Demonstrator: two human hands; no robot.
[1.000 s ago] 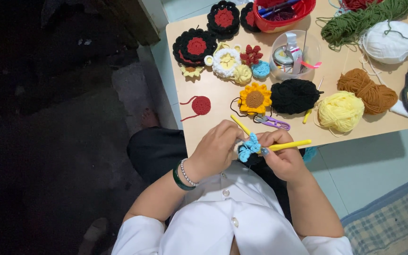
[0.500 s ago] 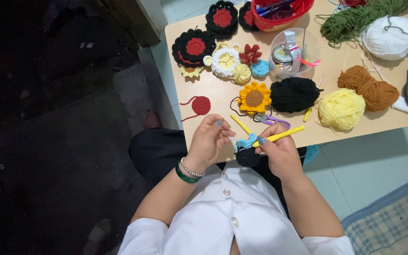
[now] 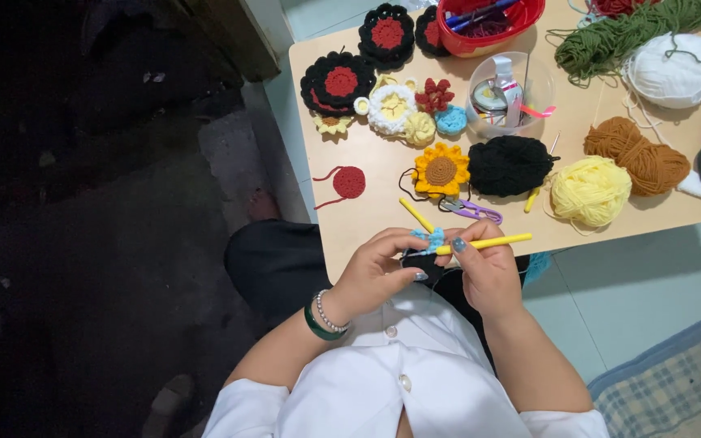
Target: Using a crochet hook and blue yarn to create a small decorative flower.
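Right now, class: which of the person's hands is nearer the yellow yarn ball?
Right. The right hand sits below-left of the yellow yarn ball; the left hand is farther left.

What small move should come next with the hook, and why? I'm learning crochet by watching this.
Probably draw the yellow crochet hook back through the light blue crochet piece. The right hand holds the hook with its tip at the piece, which the left hand pinches steady at the table edge.

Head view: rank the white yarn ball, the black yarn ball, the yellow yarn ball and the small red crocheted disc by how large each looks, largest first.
1. White yarn ball
2. Black yarn ball and yellow yarn ball: too alike to rank
3. Small red crocheted disc
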